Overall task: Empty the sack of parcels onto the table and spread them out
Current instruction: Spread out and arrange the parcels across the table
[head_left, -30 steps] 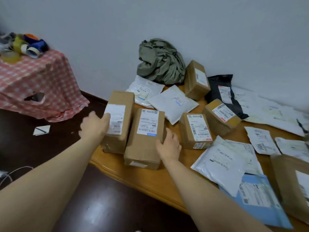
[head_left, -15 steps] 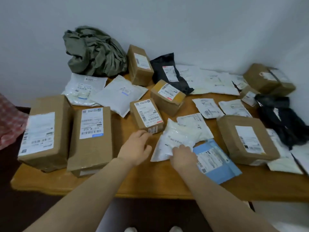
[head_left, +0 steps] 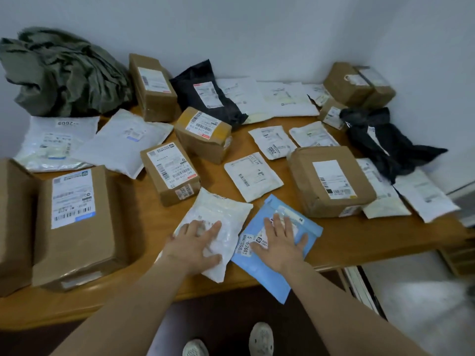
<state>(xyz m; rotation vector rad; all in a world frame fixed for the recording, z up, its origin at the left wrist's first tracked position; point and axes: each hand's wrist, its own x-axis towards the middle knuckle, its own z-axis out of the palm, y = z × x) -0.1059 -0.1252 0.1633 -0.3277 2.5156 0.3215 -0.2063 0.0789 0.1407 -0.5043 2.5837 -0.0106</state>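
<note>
So compared with half a second back, the white padded mailer [head_left: 221,209] sits further left and no longer lies over the blue mailer [head_left: 261,276]. The hands have swapped too. The left hand [head_left: 198,242] is on the white one now and the right hand [head_left: 280,242] is on the blue one, where earlier the right had the white one and the left was up by the small box [head_left: 169,173]. Both hands are flat with fingers spread, palms pressing down, not gripping anything. The two mailers lie side by side at the front of the bench [head_left: 372,237]. Their inner edges are touching or as good as, I can't tell which. Each one's long axis runs away from the person on a slight diagonal, and the blue one's near corner hangs out over the bench's front edge. Each hand is right on top of its own mailer, so no reaching across. There's bare wood left of the white one, toward the big box [head_left: 72,222], and right of the blue one, in front of the brown box [head_left: 331,181]. My guess is the hands slide apart sideways, and the blue one wants a nudge inward too. The sack [head_left: 64,73] is crumpled at the back left and looks emptied.
</note>
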